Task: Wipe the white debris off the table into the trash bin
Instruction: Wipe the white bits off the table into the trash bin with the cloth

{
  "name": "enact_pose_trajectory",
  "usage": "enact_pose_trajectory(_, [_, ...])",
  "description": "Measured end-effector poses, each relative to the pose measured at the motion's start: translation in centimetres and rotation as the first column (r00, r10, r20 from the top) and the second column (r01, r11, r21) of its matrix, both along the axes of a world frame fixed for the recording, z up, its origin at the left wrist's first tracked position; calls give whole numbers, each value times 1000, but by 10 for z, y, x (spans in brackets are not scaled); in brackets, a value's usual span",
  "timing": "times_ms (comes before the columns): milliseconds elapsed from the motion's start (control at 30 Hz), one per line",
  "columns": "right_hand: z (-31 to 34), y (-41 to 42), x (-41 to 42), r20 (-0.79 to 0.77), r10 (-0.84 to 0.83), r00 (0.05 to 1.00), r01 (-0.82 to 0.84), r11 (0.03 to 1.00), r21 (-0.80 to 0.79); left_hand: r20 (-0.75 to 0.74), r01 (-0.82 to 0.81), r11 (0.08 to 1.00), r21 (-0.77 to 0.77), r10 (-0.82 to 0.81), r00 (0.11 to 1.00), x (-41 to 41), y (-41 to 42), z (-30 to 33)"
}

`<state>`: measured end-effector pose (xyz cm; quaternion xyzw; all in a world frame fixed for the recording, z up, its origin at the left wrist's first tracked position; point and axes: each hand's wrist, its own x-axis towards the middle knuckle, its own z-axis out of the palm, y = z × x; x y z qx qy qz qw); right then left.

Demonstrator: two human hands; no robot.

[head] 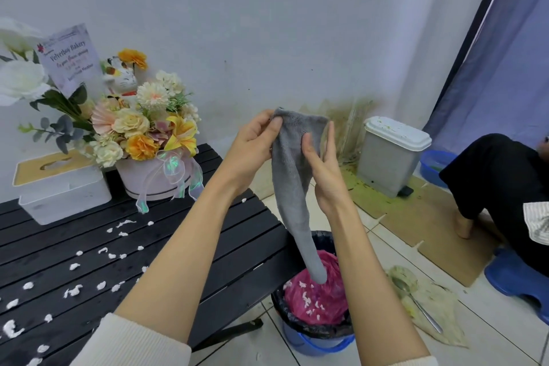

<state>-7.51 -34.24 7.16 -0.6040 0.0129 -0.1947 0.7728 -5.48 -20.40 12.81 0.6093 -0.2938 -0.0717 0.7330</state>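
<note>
Centre frame: a person holds a grey microfibre cloth (292, 175) up over a blue trash bin w/ black liner and pink bag (315, 303) at lower centre. The left hand (258, 140) pinches the cloth's top corner; the right hand (322, 163) is curled round its upper edge. The cloth hangs straight down, its tip at the pink bag, apparently so clinging bits drop inside. Some white debris (309, 298) lies in the bag already; far more white debris is scattered across the black slatted table (231, 235) at lower left, so the job looks early. Upper left, a card (69, 58) in an artificial flower arrangement (142, 128) reads "Velvetbuy Bakery"; smaller text is illegible. A white tissue box w/ wooden lid (59, 184) sits beside it.
</note>
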Motion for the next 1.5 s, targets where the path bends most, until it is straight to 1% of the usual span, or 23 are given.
enact_pose_trajectory(67, [1, 1, 3, -45, 40, 998, -39, 999, 28, 13, 11, 1000, -24, -11, 1000, 3, 5, 2])
enact_pose_trajectory(167, [10, 5, 5, -69, 151, 986, -142, 982, 126, 11, 10, 997, -80, -9, 1000, 6, 13, 8])
enact_pose_trajectory(300, [28, 8, 11, -2, 264, 964, -255, 932, 256, 17, -15, 986, -167, 18, 1000, 14, 31, 15])
enact_pose_trajectory(333, [29, 9, 13, -4, 298, 955, -286, 921, 264, 6, -41, 982, -186, 43, 999, 16, 36, 15])
enact_pose_trajectory(367, [30, 10, 15, -41, 331, 943, -313, 920, 236, -13, -75, 977, -201, 74, 997, 18, 41, 14])
enact_pose_trajectory(433, [27, 20, 21, -154, 422, 893, -397, 902, 169, -64, -135, 967, -214, 124, 990, 21, 49, 8])
enact_pose_trajectory(533, [10, 43, 29, -258, 582, 771, -541, 812, 216, -99, -157, 969, -191, 140, 985, 24, 53, -1])
enact_pose_trajectory(600, [-1, 55, 32, -220, 676, 703, -614, 733, 293, -93, -150, 974, -170, 135, 986, 26, 55, -4])
enact_pose_trajectory(667, [-9, 59, 34, -153, 733, 663, -645, 663, 379, -98, -168, 974, -154, 154, 983, 30, 59, -5])
enact_pose_trajectory(733, [-4, 57, 37, -102, 726, 680, -630, 649, 426, -104, -258, 959, -120, 246, 964, 38, 64, -4])
enact_pose_trajectory(767, [2, 55, 40, -89, 696, 713, -602, 672, 431, -97, -322, 943, -88, 314, 944, 42, 67, -2])
enact_pose_trajectory(833, [23, 53, 46, -74, 571, 818, -495, 763, 415, -56, -423, 906, -20, 421, 905, 54, 73, 6])
enact_pose_trajectory(900, [48, 51, 54, -39, 398, 917, -359, 862, 358, -1, -445, 896, -4, 445, 896, 63, 79, 22])
enact_pose_trajectory(933, [62, 51, 56, 0, 328, 945, -310, 895, 320, 33, -440, 898, -16, 440, 897, 66, 82, 31])
enact_pose_trajectory(1000, [84, 52, 55, 116, 235, 965, -258, 932, 255, 105, -432, 900, -62, 436, 894, 66, 88, 49])
enact_pose_trajectory(1067, [94, 52, 49, 243, 203, 948, -256, 943, 213, 140, -410, 902, -136, 427, 893, 56, 92, 58])
enact_pose_trajectory(1133, [86, 49, 36, 304, 201, 931, -255, 956, 147, 125, -378, 908, -178, 402, 907, 41, 98, 51])
enact_pose_trajectory(1167, [74, 47, 29, 301, 202, 932, -244, 964, 107, 95, -358, 916, -184, 379, 921, 32, 101, 39])
enact_pose_trajectory(1267, [16, 39, 3, 176, 231, 957, -237, 971, 14, -56, -285, 951, -121, 280, 958, 7, 114, -17])
enact_pose_trajectory(1333, [-30, 33, -16, 4, 321, 947, -320, 945, -61, -181, -220, 975, -13, 214, 960, -9, 125, -62])
enact_pose_trajectory(1400, [-70, 29, -33, -213, 423, 881, -456, 880, -137, -283, -93, 989, 117, 123, 951, -21, 137, -100])
enact_pose_trajectory(1433, [-86, 27, -40, -295, 454, 841, -510, 846, -151, -332, -24, 984, 177, 83, 939, -25, 140, -113])
enact_pose_trajectory(1500, [-105, 26, -46, -369, 476, 799, -549, 826, -123, -415, 70, 969, 237, 36, 909, -27, 145, -130])
